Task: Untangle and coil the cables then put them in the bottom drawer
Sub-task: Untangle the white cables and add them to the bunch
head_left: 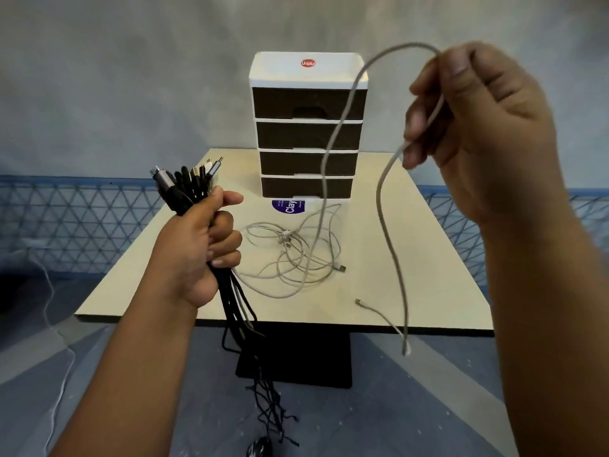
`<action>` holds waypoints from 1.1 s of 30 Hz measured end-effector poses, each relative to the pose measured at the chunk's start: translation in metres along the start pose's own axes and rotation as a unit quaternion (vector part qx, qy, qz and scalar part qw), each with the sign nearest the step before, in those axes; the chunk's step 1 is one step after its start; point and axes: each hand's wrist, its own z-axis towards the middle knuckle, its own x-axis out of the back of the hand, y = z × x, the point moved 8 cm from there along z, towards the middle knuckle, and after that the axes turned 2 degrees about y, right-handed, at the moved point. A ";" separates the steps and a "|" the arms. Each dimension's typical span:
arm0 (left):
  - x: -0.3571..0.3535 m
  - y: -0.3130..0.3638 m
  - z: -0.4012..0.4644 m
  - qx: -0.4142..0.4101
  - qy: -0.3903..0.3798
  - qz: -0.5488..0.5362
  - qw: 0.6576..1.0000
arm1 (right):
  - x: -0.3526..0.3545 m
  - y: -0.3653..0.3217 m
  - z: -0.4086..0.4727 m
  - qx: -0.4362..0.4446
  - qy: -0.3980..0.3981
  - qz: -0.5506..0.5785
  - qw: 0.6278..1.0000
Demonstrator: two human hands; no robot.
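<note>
Here, left hand [201, 249] fisted around upright black cables [184, 186], plugs up, right hand [478, 127] pinching drooping white cable [389, 225].

The counter [412, 258] looks smooth and matt cream. The drawer unit [308, 127] is white plastic. The white cable [333, 140] looks matt.

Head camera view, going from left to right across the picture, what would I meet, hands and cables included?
Left hand gripping the bundle of black cables → tangle of white cables on the table → white cable hanging from the raised right hand.
</note>
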 end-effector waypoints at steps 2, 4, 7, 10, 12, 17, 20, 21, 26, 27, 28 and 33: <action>-0.005 0.001 -0.004 0.001 -0.010 0.006 1.000 | -0.001 0.003 -0.007 -0.022 0.000 0.012 1.000; -0.014 0.003 -0.007 -0.001 -0.029 0.007 1.000 | -0.008 0.021 -0.019 -0.060 -0.014 0.040 0.997; -0.031 0.007 -0.011 -0.003 -0.064 0.013 0.998 | -0.022 0.041 -0.035 -0.143 -0.073 0.054 0.986; -0.047 0.010 -0.017 0.005 -0.104 0.003 0.995 | -0.041 0.082 -0.075 -0.273 -0.174 0.031 0.946; -0.055 0.012 -0.021 0.018 -0.122 -0.015 0.992 | -0.054 0.118 -0.120 -0.355 -0.265 -0.020 0.896; -0.068 0.020 -0.023 0.021 -0.142 -0.021 0.989 | -0.063 0.196 -0.213 -0.477 -0.357 -0.158 0.787; -0.076 0.023 -0.022 0.021 -0.149 -0.022 0.988 | -0.061 0.214 -0.227 -0.477 -0.360 -0.237 0.766; -0.078 0.023 -0.022 0.021 -0.150 -0.021 0.988 | -0.057 0.216 -0.225 -0.463 -0.366 -0.279 0.758; -0.081 0.024 -0.021 0.015 -0.156 -0.015 0.988 | -0.021 0.209 -0.194 -0.402 -0.286 -0.426 0.759; -0.082 0.025 -0.021 0.017 -0.160 -0.016 0.987 | -0.017 0.205 -0.188 -0.393 -0.241 -0.414 0.785; -0.084 0.024 -0.021 0.019 -0.165 -0.018 0.986 | -0.017 0.200 -0.181 -0.377 -0.202 -0.386 0.817; -0.104 0.020 -0.025 0.020 -0.192 -0.034 0.981 | -0.072 0.137 -0.149 -0.309 -0.116 0.041 0.943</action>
